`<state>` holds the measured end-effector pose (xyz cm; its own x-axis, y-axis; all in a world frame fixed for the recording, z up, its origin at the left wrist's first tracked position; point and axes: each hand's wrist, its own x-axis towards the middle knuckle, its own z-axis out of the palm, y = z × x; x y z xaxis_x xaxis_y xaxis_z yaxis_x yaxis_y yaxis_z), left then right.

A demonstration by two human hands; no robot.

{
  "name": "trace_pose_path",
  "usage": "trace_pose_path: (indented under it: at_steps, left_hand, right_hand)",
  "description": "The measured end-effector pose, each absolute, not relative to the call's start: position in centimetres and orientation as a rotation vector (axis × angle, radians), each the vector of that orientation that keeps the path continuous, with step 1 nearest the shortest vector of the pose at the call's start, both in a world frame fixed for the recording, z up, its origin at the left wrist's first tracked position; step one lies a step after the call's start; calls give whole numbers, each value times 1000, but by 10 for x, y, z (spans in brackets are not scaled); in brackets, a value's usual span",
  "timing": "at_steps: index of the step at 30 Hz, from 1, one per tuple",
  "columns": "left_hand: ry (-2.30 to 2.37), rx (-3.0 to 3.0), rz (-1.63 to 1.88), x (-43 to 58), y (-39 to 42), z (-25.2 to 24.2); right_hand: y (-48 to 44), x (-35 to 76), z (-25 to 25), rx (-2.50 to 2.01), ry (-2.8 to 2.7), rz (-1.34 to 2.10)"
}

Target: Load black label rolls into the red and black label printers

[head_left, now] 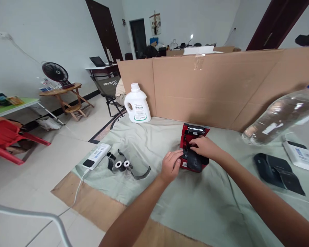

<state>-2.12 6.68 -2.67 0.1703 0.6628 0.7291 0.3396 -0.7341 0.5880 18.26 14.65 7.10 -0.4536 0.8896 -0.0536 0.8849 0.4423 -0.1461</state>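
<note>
A small red printer (193, 132) with its lid up sits on a pale green cloth (195, 206). My left hand (170, 166) curls against its left side, fingers closed on the edge. My right hand (205, 146) reaches over the top, fingers pressed down into the open bay on a black part (194, 161). What the fingertips grip inside is hidden.
A white detergent bottle (137, 104) stands at the back left before a cardboard wall (221, 85). A power strip (97, 156) and black ribbon rolls (122, 164) lie left. A clear plastic bottle (280, 115) and two black devices (276, 169) lie right.
</note>
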Motion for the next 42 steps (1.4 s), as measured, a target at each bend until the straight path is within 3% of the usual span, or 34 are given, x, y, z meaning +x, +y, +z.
trace_pose_path:
  at_steps: [7, 13, 19, 25, 30, 37, 42]
  left_hand:
    - [983, 2160, 1577, -22, 66, -25]
    - [978, 2147, 1600, -22, 68, -26]
    - [993, 2183, 1603, -21, 72, -31]
    - [1112, 2197, 1547, -18, 77, -44]
    - [1099, 2079, 1569, -19, 80, -53]
    - [1040, 2067, 1521, -21, 79, -51]
    - [999, 2122, 1457, -23, 81, -44]
  right_hand:
    - [170, 156, 74, -1911, -2844, 259]
    - [134, 170, 118, -1480, -2411, 429]
    - [132, 71, 164, -1359, -2204, 320]
    - [191, -64, 106, -1350, -2674, 316]
    - [204, -112, 55, -1433, -2855, 353]
    - [172, -104, 80, -1255, -2794, 180]
    - [112, -116, 76, -1123, -3063, 646]
